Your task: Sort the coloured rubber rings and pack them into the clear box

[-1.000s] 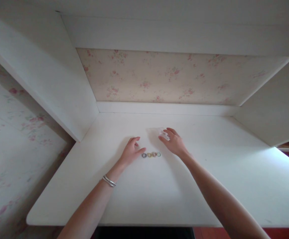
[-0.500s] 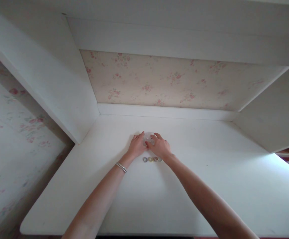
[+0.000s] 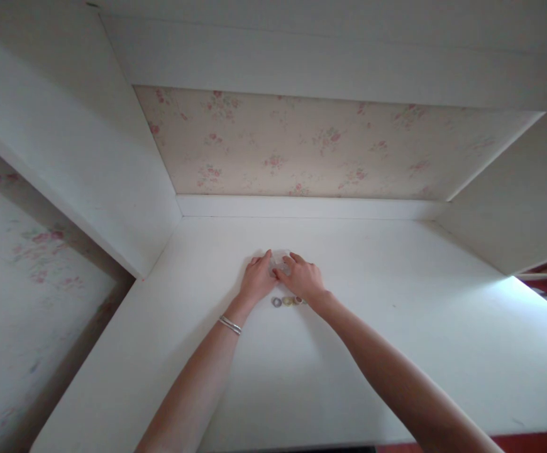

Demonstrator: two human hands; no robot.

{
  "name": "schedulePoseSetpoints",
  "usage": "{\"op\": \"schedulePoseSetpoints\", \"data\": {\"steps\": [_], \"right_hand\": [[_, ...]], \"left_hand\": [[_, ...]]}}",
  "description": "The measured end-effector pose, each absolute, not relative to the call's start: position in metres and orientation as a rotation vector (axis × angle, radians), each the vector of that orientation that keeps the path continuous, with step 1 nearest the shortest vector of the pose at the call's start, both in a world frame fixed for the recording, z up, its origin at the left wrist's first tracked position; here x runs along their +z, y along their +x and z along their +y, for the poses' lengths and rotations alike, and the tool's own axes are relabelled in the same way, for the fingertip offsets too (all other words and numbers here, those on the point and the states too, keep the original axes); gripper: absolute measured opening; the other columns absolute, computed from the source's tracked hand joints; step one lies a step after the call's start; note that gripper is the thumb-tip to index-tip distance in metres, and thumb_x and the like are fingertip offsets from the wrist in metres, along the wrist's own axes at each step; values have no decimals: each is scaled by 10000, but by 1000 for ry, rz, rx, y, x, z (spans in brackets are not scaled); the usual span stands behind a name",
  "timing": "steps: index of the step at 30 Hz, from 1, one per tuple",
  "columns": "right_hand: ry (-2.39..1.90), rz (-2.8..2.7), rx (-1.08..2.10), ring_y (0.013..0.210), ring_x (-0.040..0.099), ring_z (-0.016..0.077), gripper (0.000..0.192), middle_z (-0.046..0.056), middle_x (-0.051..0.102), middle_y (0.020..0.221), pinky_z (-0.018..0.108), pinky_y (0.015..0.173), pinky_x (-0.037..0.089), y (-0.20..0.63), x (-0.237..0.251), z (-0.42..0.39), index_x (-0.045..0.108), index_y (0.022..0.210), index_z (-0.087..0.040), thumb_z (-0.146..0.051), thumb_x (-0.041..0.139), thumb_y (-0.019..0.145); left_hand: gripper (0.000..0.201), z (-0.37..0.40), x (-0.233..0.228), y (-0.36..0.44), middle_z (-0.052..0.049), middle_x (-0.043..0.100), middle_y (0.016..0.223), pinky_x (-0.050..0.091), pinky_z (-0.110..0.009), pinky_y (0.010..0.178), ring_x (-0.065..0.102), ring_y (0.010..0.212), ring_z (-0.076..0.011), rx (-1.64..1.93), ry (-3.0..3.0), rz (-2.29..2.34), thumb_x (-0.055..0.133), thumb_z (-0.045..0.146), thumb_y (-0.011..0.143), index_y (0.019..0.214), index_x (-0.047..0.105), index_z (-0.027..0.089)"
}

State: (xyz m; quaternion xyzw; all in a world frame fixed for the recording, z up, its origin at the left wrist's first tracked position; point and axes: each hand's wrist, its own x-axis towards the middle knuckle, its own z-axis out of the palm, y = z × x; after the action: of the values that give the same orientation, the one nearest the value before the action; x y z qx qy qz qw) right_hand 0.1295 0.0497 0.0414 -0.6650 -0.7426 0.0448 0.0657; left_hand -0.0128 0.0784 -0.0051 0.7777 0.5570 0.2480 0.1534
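Pinching a clear bag (image 3: pixel 280 258), both hands (image 3: pixel 257 278) (image 3: pixel 303 278) grip it; orientation unclear.

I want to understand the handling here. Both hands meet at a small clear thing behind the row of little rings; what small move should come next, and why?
Probably spread the fingertips to open the small clear packet. The left hand and right hand both pinch it from opposite sides on the white desk, and the rings lie loose just in front. Whether the packet is open cannot be told.

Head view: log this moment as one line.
left hand: on clear packet | right hand: on same packet | small rings: row on white desk, near hands
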Motion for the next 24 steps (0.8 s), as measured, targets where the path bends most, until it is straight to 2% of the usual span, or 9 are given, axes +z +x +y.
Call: {"op": "schedulePoseSetpoints", "data": {"steps": [8,14,19,24], "right_hand": [[-2009,-2280,163,1009,596,274,463,138,491,1327,425,831,463,127,45,49,514,1240,-249,-529,343,915],[-1995,-2291,123,990,601,261,461,127,499,1323,405,830,464,128,41,50,522,1216,-248,-541,332,915],[-1979,-2306,104,952,611,253,474,129,509,1307,389,810,472,130,39,51,518,1216,-233,-538,306,923],[-1946,-2349,106,955,609,257,464,133,537,1254,390,797,470,130,39,53,523,1194,-219,-511,271,937]], "left_hand": [[647,79,-6,-13,-116,586,1233,375,-337,985,502,1132,-244,692,2250,1610,565,233,755,1369,384,140],[636,80,-6,-14,-125,602,1202,388,-333,970,509,1113,-256,684,2268,1603,563,247,758,1359,398,123],[650,80,-6,-14,-109,591,1229,376,-351,980,503,1125,-257,690,2247,1604,596,246,746,1358,394,169],[663,80,-6,-13,-121,575,1250,360,-357,982,490,1151,-262,699,2204,1581,620,272,735,1351,399,167]]}}
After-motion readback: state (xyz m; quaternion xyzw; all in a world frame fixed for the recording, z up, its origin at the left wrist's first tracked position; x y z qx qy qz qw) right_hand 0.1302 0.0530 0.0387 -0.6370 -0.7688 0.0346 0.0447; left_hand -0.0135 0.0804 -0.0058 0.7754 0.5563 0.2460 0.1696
